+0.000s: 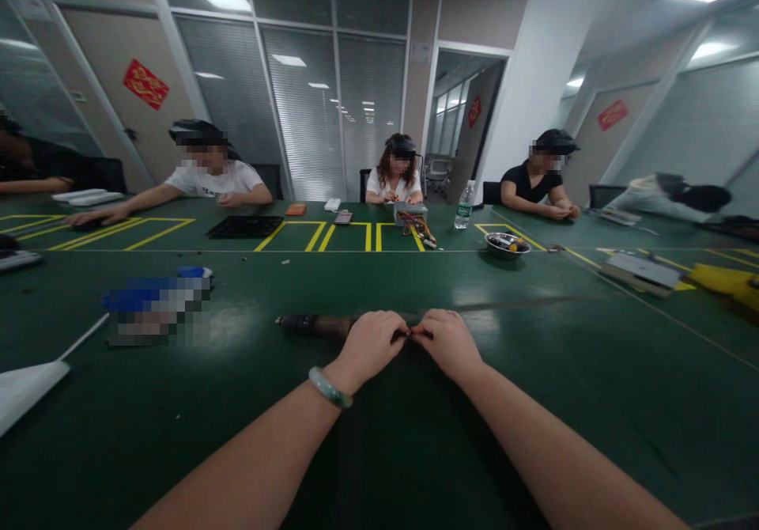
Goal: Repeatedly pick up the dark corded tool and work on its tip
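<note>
My left hand (373, 342), with a pale green bangle (330, 388) on its wrist, is closed in a pinch. My right hand (449, 342) is pinched too, and its fingertips meet those of the left. Whatever sits between the fingertips is too small and too hidden to name. Just behind both hands lies a long, dark, cylindrical tool (314, 324) with a brownish body and a narrow tip pointing left; it looks like an inline electric screwdriver. My hands hide its middle and right part.
The green table (237, 419) carries a blue-and-white packet (157, 308) at left, partly blurred out. Farther off stand a metal bowl (507, 246) of small parts, a water bottle (466, 207), a black tray (245, 227) and a grey box with wires (410, 212). Several people sit opposite.
</note>
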`<state>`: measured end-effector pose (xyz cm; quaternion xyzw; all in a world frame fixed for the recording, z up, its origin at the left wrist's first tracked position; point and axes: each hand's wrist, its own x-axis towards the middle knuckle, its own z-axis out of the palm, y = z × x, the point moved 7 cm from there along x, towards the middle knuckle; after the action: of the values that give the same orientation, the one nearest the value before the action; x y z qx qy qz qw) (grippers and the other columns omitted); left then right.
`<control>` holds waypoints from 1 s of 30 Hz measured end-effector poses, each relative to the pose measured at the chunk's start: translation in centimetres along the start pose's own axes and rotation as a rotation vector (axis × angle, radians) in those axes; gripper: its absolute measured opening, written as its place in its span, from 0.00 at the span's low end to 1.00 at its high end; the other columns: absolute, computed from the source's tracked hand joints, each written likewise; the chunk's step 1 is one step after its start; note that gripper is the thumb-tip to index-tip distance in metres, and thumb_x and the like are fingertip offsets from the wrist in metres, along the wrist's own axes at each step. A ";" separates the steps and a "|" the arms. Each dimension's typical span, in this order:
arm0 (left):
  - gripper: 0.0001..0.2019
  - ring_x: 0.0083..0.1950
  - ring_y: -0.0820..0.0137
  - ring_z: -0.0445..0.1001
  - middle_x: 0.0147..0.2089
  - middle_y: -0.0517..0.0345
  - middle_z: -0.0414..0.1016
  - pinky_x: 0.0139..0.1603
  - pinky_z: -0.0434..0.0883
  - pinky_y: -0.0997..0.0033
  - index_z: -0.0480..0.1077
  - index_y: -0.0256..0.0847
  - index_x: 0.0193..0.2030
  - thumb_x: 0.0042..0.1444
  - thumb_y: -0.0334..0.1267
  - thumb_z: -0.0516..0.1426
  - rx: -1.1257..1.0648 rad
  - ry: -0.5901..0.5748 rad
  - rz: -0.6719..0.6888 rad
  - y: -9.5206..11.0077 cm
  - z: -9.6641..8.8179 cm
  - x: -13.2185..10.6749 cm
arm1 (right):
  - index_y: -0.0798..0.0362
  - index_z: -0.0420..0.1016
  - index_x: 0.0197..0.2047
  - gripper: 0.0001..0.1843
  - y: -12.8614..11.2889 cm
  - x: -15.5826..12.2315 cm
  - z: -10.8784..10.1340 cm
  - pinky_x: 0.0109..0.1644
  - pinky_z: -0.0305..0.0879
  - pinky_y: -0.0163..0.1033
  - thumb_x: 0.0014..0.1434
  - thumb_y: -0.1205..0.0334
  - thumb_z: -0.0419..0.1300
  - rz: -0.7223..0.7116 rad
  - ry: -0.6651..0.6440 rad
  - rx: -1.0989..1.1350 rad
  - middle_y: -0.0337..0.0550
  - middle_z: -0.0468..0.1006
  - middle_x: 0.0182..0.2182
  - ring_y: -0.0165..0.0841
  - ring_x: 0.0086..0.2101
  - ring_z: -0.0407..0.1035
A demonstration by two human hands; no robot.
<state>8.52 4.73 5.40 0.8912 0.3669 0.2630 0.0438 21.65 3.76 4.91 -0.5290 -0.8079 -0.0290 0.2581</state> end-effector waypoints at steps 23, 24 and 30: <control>0.11 0.67 0.65 0.58 0.56 0.56 0.71 0.70 0.48 0.57 0.67 0.43 0.50 0.60 0.35 0.57 -0.005 0.029 0.170 1.4 -2.1 -0.9 | 0.53 0.73 0.37 0.06 -0.5 1.7 1.6 0.48 0.62 0.40 0.62 0.70 0.56 -0.175 -0.234 -0.158 0.43 0.77 0.33 0.37 0.38 0.70; 0.11 0.67 0.66 0.58 0.57 0.57 0.71 0.71 0.47 0.58 0.67 0.43 0.50 0.60 0.34 0.56 -0.010 0.031 0.203 1.8 -2.4 -1.0 | 0.53 0.73 0.37 0.06 -0.2 1.8 1.7 0.49 0.62 0.40 0.62 0.69 0.55 -0.176 -0.235 -0.168 0.43 0.77 0.34 0.37 0.38 0.70; 0.13 0.65 0.68 0.62 0.57 0.59 0.72 0.68 0.55 0.60 0.70 0.44 0.52 0.61 0.31 0.53 -0.054 -0.002 0.292 2.5 -3.3 -1.6 | 0.47 0.75 0.40 0.09 9.1 -0.2 -1.1 0.45 0.64 0.43 0.62 0.58 0.54 0.062 -0.221 -0.186 0.48 0.78 0.36 0.40 0.38 0.72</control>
<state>7.46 1.45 8.14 0.9338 0.2262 0.2756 0.0295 30.07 7.24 3.72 -0.5754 -0.8084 -0.0373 0.1183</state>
